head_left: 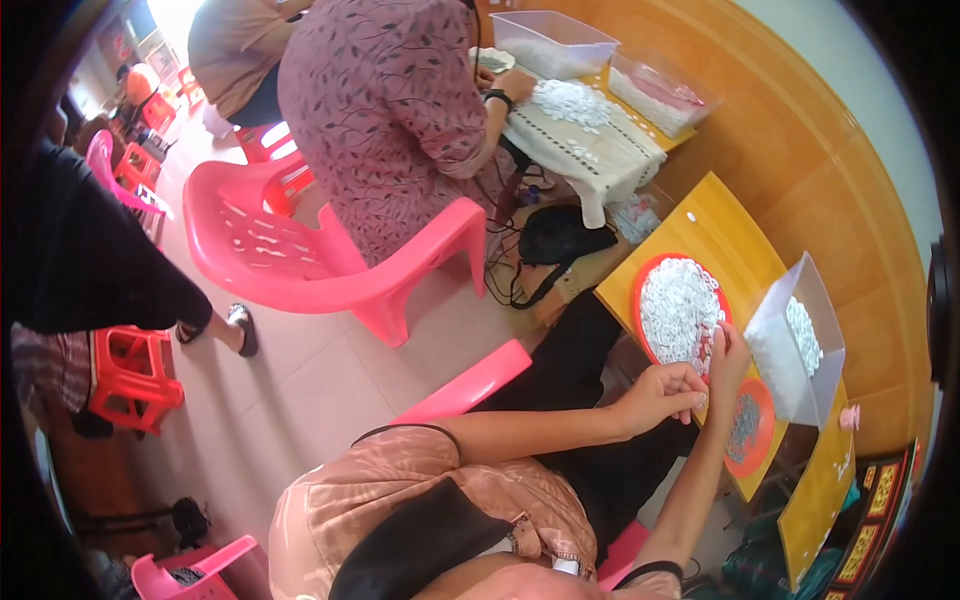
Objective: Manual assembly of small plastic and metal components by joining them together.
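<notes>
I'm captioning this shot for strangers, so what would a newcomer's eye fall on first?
Likely the large pink plastic armchair, left of centre, beside a person in a mauve leaf-patterned top. Next comes the round red plate heaped with small white pieces, on the yellow wooden table at right, with the wearer's bare left hand and bare right hand near its lower edge. A translucent plastic bin stands to its right.

The left hand (657, 398) and right hand (731, 357) are close together at a red plate (637, 308) of white pieces (680, 305) on the tabletop (715, 222).

Left hand (656, 397): whether holding anything, indiscernible.
</notes>
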A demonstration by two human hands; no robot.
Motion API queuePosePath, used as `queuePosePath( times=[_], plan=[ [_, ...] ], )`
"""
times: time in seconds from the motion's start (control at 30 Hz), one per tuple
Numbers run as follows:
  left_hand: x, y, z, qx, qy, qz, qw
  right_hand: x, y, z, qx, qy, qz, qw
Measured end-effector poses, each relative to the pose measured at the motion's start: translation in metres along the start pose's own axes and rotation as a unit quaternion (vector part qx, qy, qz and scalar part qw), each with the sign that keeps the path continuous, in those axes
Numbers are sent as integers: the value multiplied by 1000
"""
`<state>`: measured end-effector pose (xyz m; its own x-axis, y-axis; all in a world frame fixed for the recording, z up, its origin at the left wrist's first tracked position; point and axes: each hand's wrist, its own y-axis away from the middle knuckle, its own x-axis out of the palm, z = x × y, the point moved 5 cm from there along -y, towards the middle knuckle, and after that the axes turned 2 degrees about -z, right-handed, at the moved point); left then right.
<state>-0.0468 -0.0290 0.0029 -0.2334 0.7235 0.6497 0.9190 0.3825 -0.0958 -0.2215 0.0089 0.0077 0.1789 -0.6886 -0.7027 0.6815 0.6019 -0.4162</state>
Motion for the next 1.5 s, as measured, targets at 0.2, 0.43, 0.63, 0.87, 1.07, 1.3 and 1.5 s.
queuePosePath(
  times=[0.2, 0.43, 0.63, 0.87, 1.07, 1.3, 1.5],
  plan=[
    [6, -7, -10, 30, 74, 32, 996, -25, 73, 51, 75, -237, -43, 968],
    [20, 5, -22, 27, 125, 68, 990, -37, 120, 64, 93, -365, -105, 921],
    [23, 9, -23, 10, 147, 91, 985, -43, 127, 72, 164, -485, -64, 857],
    [21, 8, -14, -54, 180, 69, 980, -48, 133, 77, 189, -444, -66, 873],
    [4, 3, -18, -61, 197, 48, 977, -42, 117, 90, 171, -424, -74, 886],
    [4, -4, -17, -46, 97, 13, 994, -51, 119, 74, 213, -560, -126, 790],
    [8, 1, -16, 4, -28, -11, 1000, -53, 123, 71, 193, -564, -131, 792]
  ],
)
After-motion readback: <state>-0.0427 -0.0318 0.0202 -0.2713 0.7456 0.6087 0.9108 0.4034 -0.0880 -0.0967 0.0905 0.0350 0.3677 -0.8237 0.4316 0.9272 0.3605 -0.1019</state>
